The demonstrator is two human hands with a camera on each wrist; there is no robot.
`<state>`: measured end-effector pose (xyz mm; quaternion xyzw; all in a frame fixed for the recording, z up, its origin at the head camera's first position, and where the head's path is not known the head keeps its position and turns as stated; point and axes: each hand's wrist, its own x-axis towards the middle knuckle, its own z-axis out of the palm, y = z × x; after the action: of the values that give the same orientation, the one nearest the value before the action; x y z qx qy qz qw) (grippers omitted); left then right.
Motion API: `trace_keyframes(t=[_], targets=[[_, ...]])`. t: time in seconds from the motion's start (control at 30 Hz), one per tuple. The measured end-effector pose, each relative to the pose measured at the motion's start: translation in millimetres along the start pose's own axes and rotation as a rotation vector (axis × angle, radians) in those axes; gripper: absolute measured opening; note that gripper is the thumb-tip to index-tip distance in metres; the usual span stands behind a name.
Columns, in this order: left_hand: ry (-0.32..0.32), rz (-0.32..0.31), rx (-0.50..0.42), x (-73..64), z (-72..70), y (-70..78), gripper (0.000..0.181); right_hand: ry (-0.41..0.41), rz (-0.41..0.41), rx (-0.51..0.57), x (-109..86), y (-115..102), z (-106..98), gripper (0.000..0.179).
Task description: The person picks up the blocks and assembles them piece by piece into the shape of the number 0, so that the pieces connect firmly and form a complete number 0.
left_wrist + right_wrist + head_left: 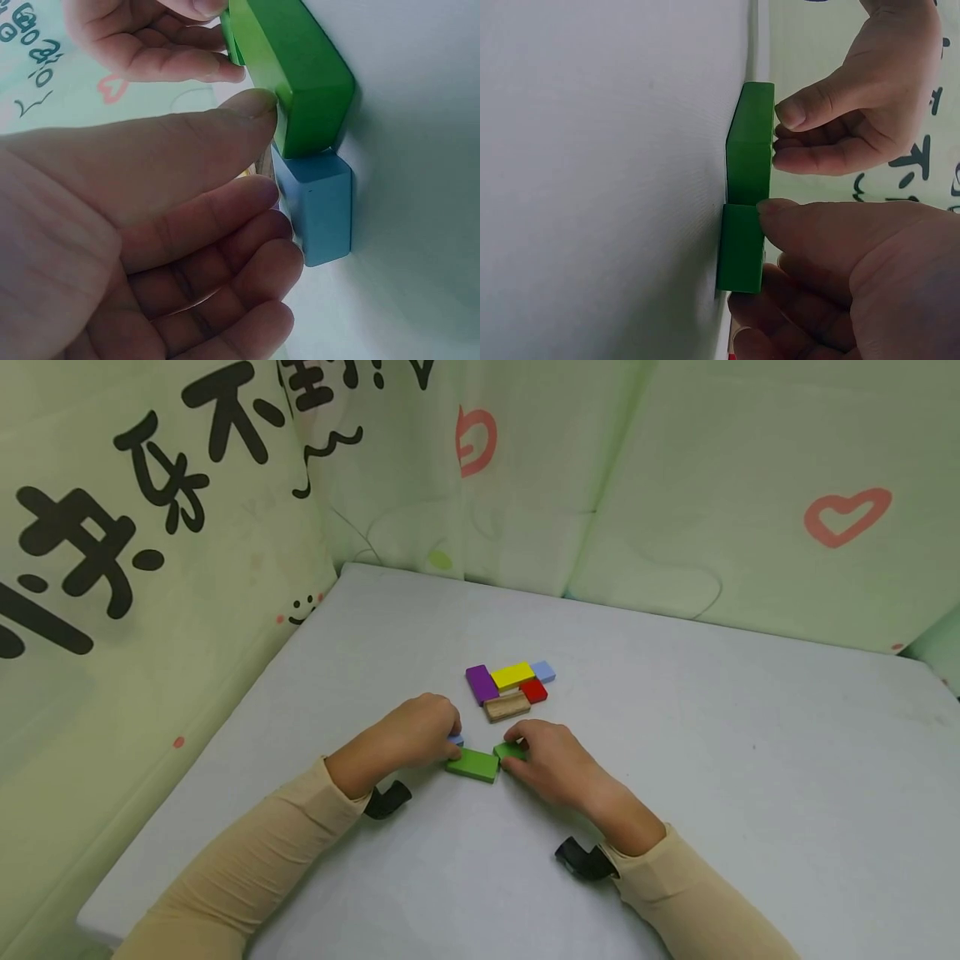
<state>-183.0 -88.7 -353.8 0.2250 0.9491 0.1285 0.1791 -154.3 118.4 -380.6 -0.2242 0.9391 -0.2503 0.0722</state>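
On the matte white worktop (720, 752), the left hand (416, 731) grips a smooth blue block (327, 217) (thumb touching the long green rectangular block (474, 766)); the right hand (557, 762) pinches a shorter green block (741, 249).

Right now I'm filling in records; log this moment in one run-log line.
left hand: touching left green block; right hand: pinching right green block; blue block: beside left green block

Soft light; faint shadows on tabletop (712, 718); wrist views dimmer.
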Motion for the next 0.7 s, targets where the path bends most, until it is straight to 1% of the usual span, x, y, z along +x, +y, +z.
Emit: trace_keyframes(t=[0.23,0.53,0.7], targets=[[0.003,0.014,0.012,1.9,1.0,-2.0,0.032,-0.019,0.013,-0.005,1.2,-1.3,-1.0,0.028],[0.000,0.000,0.002,1.5,1.2,-1.3,0.032,-0.031,-0.001,0.001,0.9,-1.9,-2.9,0.029],[0.001,-0.005,-0.005,-0.3,0.3,-0.3,0.032,-0.052,0.004,0.018,0.7,-0.6,-2.5,0.034]])
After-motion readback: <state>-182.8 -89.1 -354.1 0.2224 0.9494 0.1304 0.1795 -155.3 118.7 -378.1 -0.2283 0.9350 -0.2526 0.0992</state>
